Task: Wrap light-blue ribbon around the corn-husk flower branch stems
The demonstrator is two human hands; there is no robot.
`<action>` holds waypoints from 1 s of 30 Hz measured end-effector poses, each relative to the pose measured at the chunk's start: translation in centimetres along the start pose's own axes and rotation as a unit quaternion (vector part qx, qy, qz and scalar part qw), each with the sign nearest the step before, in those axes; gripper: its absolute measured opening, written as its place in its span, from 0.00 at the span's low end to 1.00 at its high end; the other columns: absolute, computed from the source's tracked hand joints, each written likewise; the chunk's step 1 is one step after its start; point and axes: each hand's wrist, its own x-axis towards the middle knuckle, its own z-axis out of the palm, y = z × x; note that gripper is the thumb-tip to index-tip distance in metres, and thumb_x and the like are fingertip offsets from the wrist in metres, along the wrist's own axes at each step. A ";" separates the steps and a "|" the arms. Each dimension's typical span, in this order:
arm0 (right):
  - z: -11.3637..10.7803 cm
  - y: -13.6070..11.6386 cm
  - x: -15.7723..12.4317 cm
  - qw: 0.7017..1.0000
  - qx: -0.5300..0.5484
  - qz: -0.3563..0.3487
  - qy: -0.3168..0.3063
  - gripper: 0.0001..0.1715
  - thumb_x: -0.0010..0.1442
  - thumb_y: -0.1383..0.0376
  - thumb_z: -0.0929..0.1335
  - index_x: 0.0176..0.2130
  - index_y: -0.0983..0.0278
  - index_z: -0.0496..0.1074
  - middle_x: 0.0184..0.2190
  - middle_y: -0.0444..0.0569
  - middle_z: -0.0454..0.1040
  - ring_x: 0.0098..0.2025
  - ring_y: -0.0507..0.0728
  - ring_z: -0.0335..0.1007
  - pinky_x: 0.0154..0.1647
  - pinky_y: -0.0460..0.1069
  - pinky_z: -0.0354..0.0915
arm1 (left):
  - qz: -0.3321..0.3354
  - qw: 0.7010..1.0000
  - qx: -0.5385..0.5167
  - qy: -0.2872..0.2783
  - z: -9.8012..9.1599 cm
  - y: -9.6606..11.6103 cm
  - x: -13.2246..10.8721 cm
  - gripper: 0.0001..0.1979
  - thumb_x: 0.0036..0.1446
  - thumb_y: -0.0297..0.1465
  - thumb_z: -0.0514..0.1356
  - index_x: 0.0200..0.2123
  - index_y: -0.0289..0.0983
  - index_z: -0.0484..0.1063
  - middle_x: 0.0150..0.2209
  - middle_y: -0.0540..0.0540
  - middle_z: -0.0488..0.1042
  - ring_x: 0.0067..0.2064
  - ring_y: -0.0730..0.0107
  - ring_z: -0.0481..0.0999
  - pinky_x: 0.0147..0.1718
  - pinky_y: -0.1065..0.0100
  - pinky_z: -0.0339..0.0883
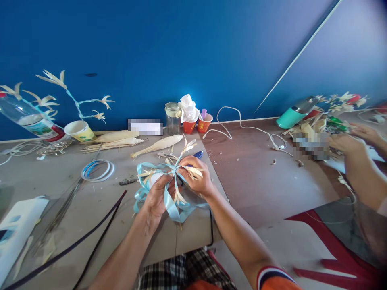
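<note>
Between my hands is a branching stem of dried-husk flowers (179,196), its twigs wrapped in light blue. My left hand (159,192) closes round the lower left part of it, near the joint of the twigs. The fingers of my right hand (198,175) pinch the same joint from the right, beside a pale husk flower. A shiny light-blue ribbon (172,209) hangs in loops about the stem and my left hand. Something blue, perhaps a tool (198,154), lies just behind my right hand.
Dried corn husks (159,146) lie behind my hands. A paper cup (79,132) holds a finished-looking husk branch. Tape rings (97,170) and thin wires (65,207) lie to the left. A glass jar (173,119) and red cups (204,123) line the wall. Another person's hands (347,143) work at right.
</note>
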 end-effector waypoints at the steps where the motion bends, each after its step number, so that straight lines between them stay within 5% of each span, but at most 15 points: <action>1: -0.1 -0.1 0.1 1.000 -0.002 -0.003 -0.006 0.03 0.58 0.64 0.66 0.37 0.60 0.69 0.34 0.50 0.73 0.36 0.55 0.70 0.39 0.51 0.65 | -0.006 1.000 -0.009 -0.004 0.0 0.0 0.0 0.14 0.36 0.33 0.68 0.26 0.37 0.67 0.19 0.55 0.67 0.19 0.76 0.67 0.22 0.69 0.67; 6: -0.4 -0.1 0.3 0.999 -0.009 -0.035 -0.029 0.05 0.60 0.66 0.65 0.38 0.60 0.70 0.35 0.50 0.74 0.38 0.55 0.71 0.40 0.51 0.65 | -0.013 0.999 -0.037 -0.029 0.2 0.0 -0.1 0.14 0.36 0.31 0.69 0.23 0.37 0.66 0.15 0.57 0.62 0.15 0.79 0.61 0.22 0.69 0.67; 14: 0.6 0.8 0.0 0.991 -0.067 -0.108 0.035 0.03 0.61 0.67 0.65 0.35 0.62 0.69 0.32 0.49 0.74 0.35 0.53 0.70 0.37 0.48 0.65 | -0.012 0.997 -0.056 -0.044 0.4 0.1 -0.1 0.11 0.38 0.28 0.68 0.25 0.35 0.69 0.15 0.55 0.65 0.17 0.75 0.68 0.23 0.71 0.69; 17: 0.4 0.7 0.0 0.993 -0.057 -0.103 0.016 0.04 0.61 0.67 0.65 0.38 0.61 0.69 0.34 0.49 0.74 0.36 0.53 0.70 0.38 0.48 0.66 | 0.001 0.998 -0.058 -0.036 0.4 0.2 -0.2 0.11 0.38 0.27 0.68 0.27 0.34 0.71 0.16 0.54 0.66 0.19 0.73 0.71 0.26 0.68 0.72; 20: -0.3 0.3 0.3 0.998 -0.008 -0.060 -0.033 0.08 0.62 0.66 0.64 0.43 0.61 0.70 0.38 0.50 0.74 0.39 0.54 0.70 0.40 0.49 0.66 | 0.008 0.999 -0.044 -0.019 0.3 0.4 -0.3 0.11 0.37 0.26 0.68 0.26 0.34 0.71 0.17 0.55 0.66 0.17 0.77 0.67 0.23 0.70 0.69; 23: -0.7 0.4 0.7 0.995 0.099 0.014 0.011 0.06 0.61 0.64 0.65 0.37 0.61 0.71 0.35 0.48 0.72 0.34 0.52 0.69 0.37 0.49 0.66 | 0.001 0.999 -0.033 -0.007 0.2 0.5 -0.3 0.11 0.36 0.26 0.68 0.25 0.33 0.69 0.18 0.55 0.67 0.15 0.82 0.61 0.18 0.73 0.63; 26: -0.7 1.0 1.0 0.953 0.266 0.134 0.052 0.08 0.55 0.60 0.70 0.32 0.63 0.71 0.30 0.45 0.71 0.26 0.49 0.66 0.30 0.47 0.64 | -0.011 1.000 -0.009 -0.020 0.2 0.5 -0.3 0.12 0.36 0.28 0.69 0.23 0.34 0.67 0.17 0.56 0.63 0.15 0.83 0.58 0.17 0.74 0.60; 30: -1.0 1.7 1.2 0.890 0.375 0.259 -0.019 0.14 0.48 0.57 0.74 0.29 0.65 0.74 0.24 0.43 0.71 0.25 0.48 0.64 0.28 0.44 0.61 | -0.007 0.999 0.032 -0.029 0.7 0.2 -0.3 0.17 0.35 0.30 0.70 0.19 0.35 0.62 0.13 0.58 0.56 0.15 0.83 0.56 0.16 0.76 0.55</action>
